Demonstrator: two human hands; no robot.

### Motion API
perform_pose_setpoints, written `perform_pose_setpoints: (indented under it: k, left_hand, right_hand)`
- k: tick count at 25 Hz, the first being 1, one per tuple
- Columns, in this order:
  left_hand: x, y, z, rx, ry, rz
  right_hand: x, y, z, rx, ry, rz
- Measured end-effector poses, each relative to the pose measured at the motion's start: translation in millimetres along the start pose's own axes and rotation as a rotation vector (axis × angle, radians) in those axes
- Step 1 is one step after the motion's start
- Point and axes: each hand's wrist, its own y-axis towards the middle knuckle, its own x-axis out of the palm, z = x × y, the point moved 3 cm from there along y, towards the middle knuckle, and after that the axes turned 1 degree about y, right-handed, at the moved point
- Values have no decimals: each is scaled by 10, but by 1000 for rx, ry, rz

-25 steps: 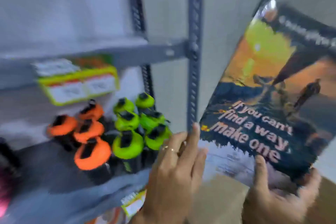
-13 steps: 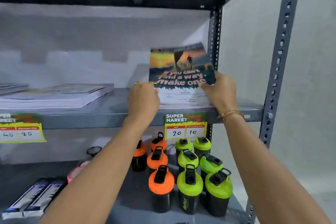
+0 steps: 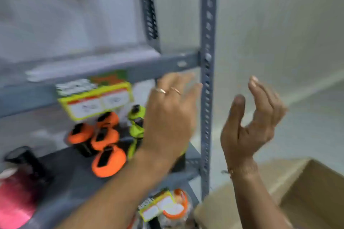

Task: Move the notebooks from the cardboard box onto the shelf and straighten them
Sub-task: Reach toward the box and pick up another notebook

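— Head view, blurred with motion: what are the hands doing?

— Both are empty and in the air. The left hand [image 3: 171, 117] is flat with fingers spread, back toward the camera, two rings showing, in front of the grey shelf [image 3: 130, 69] edge and beside the perforated front upright [image 3: 206, 80]. The right hand [image 3: 249, 126] is raised to the right of that upright, palm turned inward, fingers loosely curled around nothing, a thin bracelet at the wrist.

— And the notebooks?

— A pale, smeared stack, likely the notebooks [image 3: 61, 72], lies flat on the shelf at left; too blurred to tell how straight it lies. The cardboard box [image 3: 297, 191] sits open at lower right, below the right forearm; its contents cannot be made out.

— Anything else?

— A yellow price tag [image 3: 96, 102] hangs on the shelf edge. Below it, orange-lidded bottles [image 3: 104, 145] and green-lidded bottles [image 3: 136, 122] stand grouped, partly behind the left hand.
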Motion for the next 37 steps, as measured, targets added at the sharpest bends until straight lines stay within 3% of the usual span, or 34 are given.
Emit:
perform_pose_setpoints:
  k: [1,3,4,6,8,11,17,21,24,26,29,33,35,37]
  left_hand:
    - [396,-217,460,56,-212,-154]
    - [1178,-805,1368,12,-542,-697]
    - [1531,-1152,1724,-18,-602,-1001]
    - [2201,-2047,2444,97,-572,-1436]
    - [2660,-2916,2839,114,-483,-1734]
    - [2935,-3967,3166,-55,-333,-1877]
    - [2907,-4288,3264,-333,-324,-1722]
    - [2939,-3961,3220,-322,-240,-1646]
    - [2827,-3481,3098,-209,-376,-1526]
    - [2680,-3026,2915,-268,-540,-1413]
    - [2214,-2243,2440,-279,-667,-1052]
    - [1175,-1216,1344,-285,-612,-255]
    - [532,-862,707,-337,-515,62]
    - [-66,-602,80,-386,-358,274]
  right_hand:
    - [-390,-344,485,186,-141,-39]
    - [-1321,-1189,1395,670,-485,-136]
    - [-1763,-1608,1690,861,-652,-176]
    - [-2824,-2423,2028,1257,-1050,-207]
    - [-3592,-2987,2031,1618,-1328,-143]
    - [-4198,-3421,2002,1853,-1503,-177]
    - [-4280,-3487,2111,1834,-1395,-106]
    - [-4130,-3250,2021,1701,-1406,83]
    - [-3932,-2940,2006,1585,-1274,257]
    - [-3673,-2637,1991,1430,-1147,303]
    - [-3067,-1974,1725,1112,-887,357]
    - [-1858,-1062,1075,674,-439,347]
    - [-1140,-690,614,595,-203,292]
    - [-454,-329,93,515,9,179]
